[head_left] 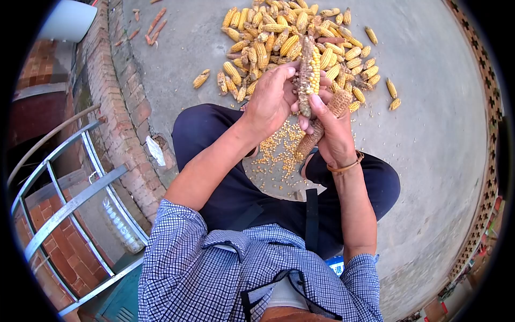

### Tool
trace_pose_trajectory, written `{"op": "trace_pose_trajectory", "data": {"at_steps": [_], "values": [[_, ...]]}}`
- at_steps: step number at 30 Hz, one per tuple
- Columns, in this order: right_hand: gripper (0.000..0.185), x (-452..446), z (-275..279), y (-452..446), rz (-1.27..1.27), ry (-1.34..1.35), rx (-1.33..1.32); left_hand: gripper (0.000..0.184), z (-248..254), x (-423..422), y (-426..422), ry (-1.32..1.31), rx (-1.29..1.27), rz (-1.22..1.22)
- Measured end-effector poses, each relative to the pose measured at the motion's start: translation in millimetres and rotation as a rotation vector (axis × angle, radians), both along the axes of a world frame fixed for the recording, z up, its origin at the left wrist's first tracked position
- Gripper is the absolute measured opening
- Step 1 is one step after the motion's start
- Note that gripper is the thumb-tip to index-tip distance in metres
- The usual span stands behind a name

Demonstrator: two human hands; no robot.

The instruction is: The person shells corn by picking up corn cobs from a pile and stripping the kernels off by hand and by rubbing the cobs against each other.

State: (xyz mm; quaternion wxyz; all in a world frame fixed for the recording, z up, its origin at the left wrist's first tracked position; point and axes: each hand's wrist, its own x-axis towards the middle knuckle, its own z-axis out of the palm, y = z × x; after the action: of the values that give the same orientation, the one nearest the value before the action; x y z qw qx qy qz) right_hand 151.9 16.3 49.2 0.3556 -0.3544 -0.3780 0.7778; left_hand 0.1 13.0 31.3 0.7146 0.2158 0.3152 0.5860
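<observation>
An ear of corn [309, 80] stands nearly upright between both hands. Yellow kernels cover its right side, while its left side looks stripped and rough. My left hand [268, 102] is closed around its left and lower part, thumb on top. My right hand [335, 129] presses its thumb against the lower right of the ear. A bare brown corncob [311, 140] runs slantwise through my right hand, partly covered by the thumb and palm. Loose kernels [279, 150] lie scattered on the ground below, between my legs.
A large heap of corn ears [268, 43] lies just beyond my hands, with a few strays around it. Several bare reddish cobs [155, 26] sit farther left. A brick edging [115, 102] and a metal frame [70, 206] stand on the left.
</observation>
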Motion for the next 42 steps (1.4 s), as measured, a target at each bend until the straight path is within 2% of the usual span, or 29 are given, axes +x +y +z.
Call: {"op": "trace_pose_trajectory", "data": {"at_steps": [2, 8, 24, 29, 34, 39, 42], "values": [[0.032, 0, 1, 1, 0.036, 0.071, -0.033, 0.045, 4, -5, -1, -0.013, 0.013, -0.020], [0.033, -5, -6, 3, 0.073, 0.061, 0.017, 0.041, 13, -11, -5, 0.040, 0.031, 0.002], [0.027, -15, -9, -7, -0.073, -0.243, 0.134, 0.034, 6, -1, -4, 0.122, 0.036, 0.094], [0.030, -17, -7, -12, -0.111, -0.296, 0.191, 0.034, -4, -1, 1, 0.142, 0.009, 0.019], [0.026, -9, -5, -6, -0.062, -0.184, 0.042, 0.033, -4, 0, 4, -0.077, -0.018, 0.053], [0.032, 0, -3, -1, 0.030, 0.119, -0.065, 0.037, 1, -4, 4, -0.084, -0.073, -0.016], [0.037, 1, -4, 0, 0.058, 0.188, -0.116, 0.038, -2, -7, 5, -0.096, -0.041, -0.012]]}}
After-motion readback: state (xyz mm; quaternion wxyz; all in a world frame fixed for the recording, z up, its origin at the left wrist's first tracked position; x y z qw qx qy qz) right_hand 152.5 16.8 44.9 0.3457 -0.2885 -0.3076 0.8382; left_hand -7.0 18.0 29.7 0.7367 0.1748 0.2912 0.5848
